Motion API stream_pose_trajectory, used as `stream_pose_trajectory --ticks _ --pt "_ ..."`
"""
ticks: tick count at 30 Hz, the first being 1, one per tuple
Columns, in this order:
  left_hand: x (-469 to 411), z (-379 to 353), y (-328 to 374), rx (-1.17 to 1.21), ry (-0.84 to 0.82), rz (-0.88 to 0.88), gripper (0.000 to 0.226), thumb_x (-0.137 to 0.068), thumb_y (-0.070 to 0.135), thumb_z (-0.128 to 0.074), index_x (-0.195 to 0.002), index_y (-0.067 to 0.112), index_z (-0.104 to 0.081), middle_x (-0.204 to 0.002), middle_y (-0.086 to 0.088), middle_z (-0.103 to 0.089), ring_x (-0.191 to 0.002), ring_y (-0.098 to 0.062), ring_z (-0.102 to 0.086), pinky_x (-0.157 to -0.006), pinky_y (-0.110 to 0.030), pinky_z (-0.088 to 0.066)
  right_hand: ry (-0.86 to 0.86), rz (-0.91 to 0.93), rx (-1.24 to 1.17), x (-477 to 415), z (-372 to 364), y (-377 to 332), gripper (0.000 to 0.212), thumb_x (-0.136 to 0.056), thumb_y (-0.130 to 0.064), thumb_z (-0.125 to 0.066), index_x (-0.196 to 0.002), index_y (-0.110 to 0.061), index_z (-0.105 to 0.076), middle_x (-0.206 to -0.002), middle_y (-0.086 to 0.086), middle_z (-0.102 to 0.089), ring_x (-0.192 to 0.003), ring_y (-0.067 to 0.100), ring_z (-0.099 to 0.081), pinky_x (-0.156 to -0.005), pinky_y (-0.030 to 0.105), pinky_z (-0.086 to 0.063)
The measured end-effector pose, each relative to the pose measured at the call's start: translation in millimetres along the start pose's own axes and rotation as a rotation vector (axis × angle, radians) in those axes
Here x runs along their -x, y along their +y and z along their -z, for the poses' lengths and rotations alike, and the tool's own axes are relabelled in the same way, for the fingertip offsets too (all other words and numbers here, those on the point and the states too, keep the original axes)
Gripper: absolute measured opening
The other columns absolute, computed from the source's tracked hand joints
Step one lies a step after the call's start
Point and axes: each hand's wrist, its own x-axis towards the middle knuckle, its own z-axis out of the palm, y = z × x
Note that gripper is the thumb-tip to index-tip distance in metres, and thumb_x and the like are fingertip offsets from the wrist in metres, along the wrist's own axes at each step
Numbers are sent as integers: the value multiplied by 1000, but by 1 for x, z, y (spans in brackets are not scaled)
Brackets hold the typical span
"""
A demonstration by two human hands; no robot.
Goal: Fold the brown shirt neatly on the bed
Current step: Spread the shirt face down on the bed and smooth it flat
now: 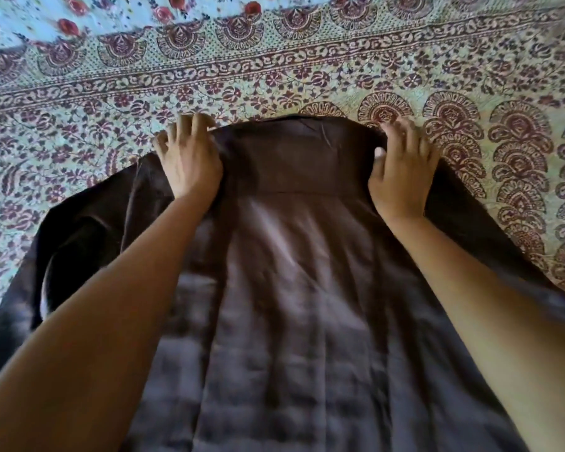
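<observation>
The brown shirt (294, 288) lies back side up on the bed, its collar end farthest from me and its body running down toward the bottom of the view. My left hand (190, 158) grips the left shoulder by the collar, fingers curled over the fabric edge. At the right shoulder, my right hand (402, 168) holds the cloth the same way. One sleeve (69, 243) spreads out rumpled to the left. The right sleeve trails down the right side, partly hidden under my forearm.
The bed is covered by a sheet (307, 76) printed with maroon flowers and fan shapes on a pale ground. A light blue floral cloth (79, 17) lies at the far left.
</observation>
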Motion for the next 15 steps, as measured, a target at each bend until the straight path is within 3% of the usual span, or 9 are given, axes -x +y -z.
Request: stream_pose_trajectory --ticks 1,3,6,12,15 --pt "13 3 5 68 9 -38 35 -89 24 -37 -120 16 -52 -125 -12 -52 -119 -31 -45 -101 -43 -26 -24 82 -63 11 0 -4 43 -93 -26 -35 -133 -12 -44 -141 11 -43 -132 28 -37 -108 43 -26" --pt "37 2 14 179 -134 -209 47 -91 33 -31 -134 19 -44 -141 -8 -45 -132 -26 -38 -107 -40 -21 -169 189 -106 33 -2 -8 55 -94 -37 -26 -141 -11 -34 -148 11 -35 -138 26 -30 -111 42 -21" --pt "47 -8 -3 62 -353 -335 55 -95 47 -22 -147 32 -20 -157 4 -19 -145 -15 -15 -116 -40 -8 -313 84 17 43 -4 9 71 -86 -53 -10 -146 -16 -22 -154 11 -21 -142 24 -20 -114 41 -12" --pt "15 6 -81 -137 -459 -44 52 -98 47 -21 -148 34 -12 -159 5 -8 -146 -17 -6 -117 -46 -1 -372 -49 129 39 6 41 79 -82 -57 -4 -146 -15 -21 -154 16 -15 -142 31 -17 -115 44 -13" --pt "20 22 -76 -120 -389 102 52 -100 41 -22 -149 27 -15 -159 0 -7 -146 -21 -5 -117 -48 1 -319 -143 120 49 21 16 77 -84 -53 -8 -146 -8 -20 -153 20 -15 -142 33 -15 -116 46 -10"
